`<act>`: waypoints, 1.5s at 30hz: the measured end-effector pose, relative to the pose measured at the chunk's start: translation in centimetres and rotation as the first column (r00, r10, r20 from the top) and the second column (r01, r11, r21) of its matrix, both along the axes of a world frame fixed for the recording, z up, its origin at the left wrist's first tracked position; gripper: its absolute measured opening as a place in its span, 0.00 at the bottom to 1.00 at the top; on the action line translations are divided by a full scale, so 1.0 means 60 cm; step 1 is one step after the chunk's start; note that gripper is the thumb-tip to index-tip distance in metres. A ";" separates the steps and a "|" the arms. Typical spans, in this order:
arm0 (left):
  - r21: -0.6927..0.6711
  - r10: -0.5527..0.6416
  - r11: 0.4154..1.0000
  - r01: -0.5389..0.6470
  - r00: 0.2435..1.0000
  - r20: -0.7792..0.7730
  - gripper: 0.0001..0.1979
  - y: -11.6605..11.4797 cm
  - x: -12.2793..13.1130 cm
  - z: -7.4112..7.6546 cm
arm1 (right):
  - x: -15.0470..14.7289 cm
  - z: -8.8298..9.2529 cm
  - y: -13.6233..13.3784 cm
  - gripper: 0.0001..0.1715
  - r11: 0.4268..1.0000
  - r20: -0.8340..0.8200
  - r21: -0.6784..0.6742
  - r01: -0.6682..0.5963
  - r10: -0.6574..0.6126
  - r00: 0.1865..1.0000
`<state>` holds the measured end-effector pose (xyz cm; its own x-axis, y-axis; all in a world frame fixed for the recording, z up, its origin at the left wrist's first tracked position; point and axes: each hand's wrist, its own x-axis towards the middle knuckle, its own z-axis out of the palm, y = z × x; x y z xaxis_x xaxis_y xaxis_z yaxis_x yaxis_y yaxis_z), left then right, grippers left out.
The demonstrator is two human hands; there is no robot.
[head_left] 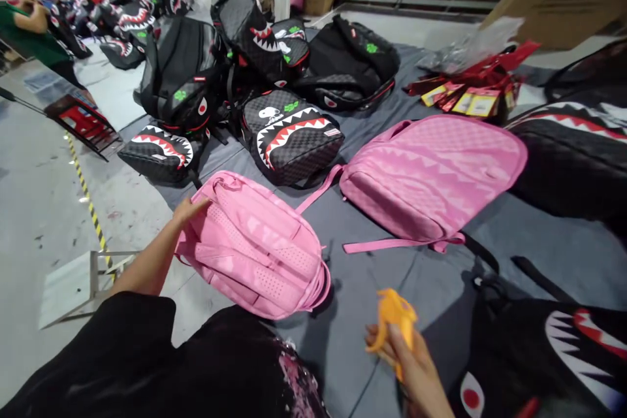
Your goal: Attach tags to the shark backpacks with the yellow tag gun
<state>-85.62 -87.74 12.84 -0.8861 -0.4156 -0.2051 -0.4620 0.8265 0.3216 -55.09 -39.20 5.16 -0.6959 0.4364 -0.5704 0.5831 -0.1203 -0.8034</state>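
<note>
"Beside the grey-covered table (353, 297), what does each hand have?"

"The left hand (192, 210) grips one end of the pink backpack (255, 248), which is at the near edge, shoulder straps facing up. The right hand (414, 359) is wrapped around an orange tool (402, 320), apart from that bag. I can't tell whether a finger presses its trigger."

"What worries you?"

"The held end looks to reach past the edge, so a loosened grip could let the bag tip toward the floor (130, 209)."

"Anything else?"

"A loose strap (321, 191) stretches from the second pink bag (431, 176) to the first one's far side. If it is caught there, a pull might drag both. And a careless swing of the tool could knock the black bag (519, 346) close by."
</note>
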 end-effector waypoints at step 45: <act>0.938 -0.575 0.287 0.194 0.818 0.006 0.33 0.251 0.316 -0.131 | -0.038 0.187 -0.030 0.18 0.708 0.246 0.580 -0.402 0.318 0.916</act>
